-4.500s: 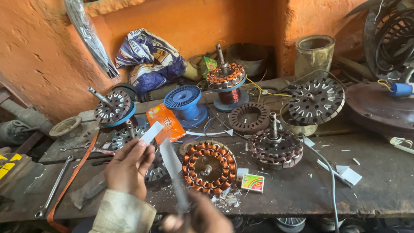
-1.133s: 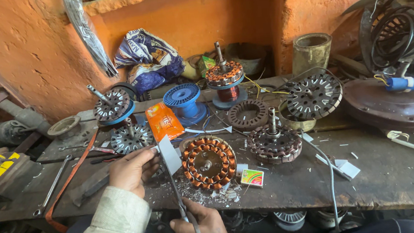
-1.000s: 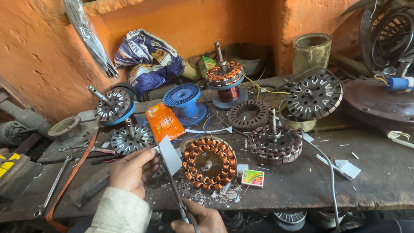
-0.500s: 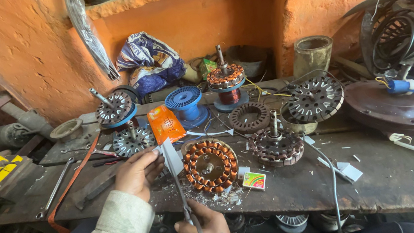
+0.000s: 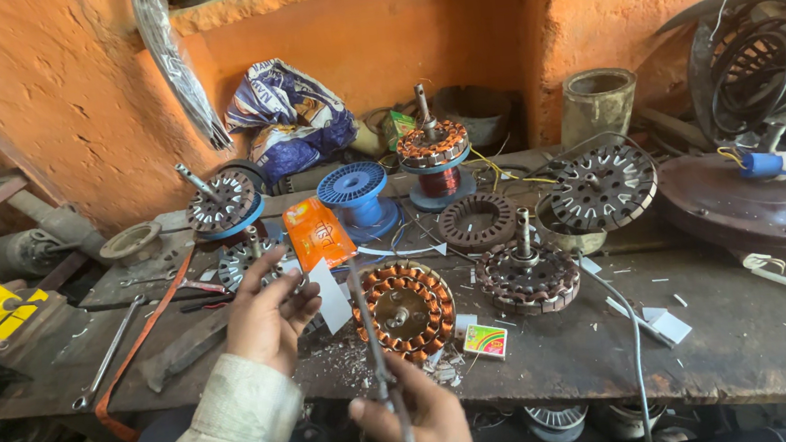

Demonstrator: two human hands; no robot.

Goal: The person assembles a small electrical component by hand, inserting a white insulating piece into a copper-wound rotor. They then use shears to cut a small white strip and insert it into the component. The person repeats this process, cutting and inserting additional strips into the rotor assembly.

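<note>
Gripping a thin metal tool (image 5: 374,346), the right hand (image 5: 420,422) has crept nearer the copper-wound stator (image 5: 405,307) on the workbench (image 5: 726,343); the left hand (image 5: 268,312) still pinches a white paper strip (image 5: 328,296) beside it, little else changed.

Bare bench (image 5: 755,350) right of stator (image 5: 406,310) (rotors (image 5: 528,276) behind)

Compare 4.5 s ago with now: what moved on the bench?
The left hand dropped from mid-air toward the bench, bringing its white paper strip beside the copper-wound stator. The right hand keeps its grip on the thin metal tool. The orange packet, blue spool and wrench stayed put.
</note>
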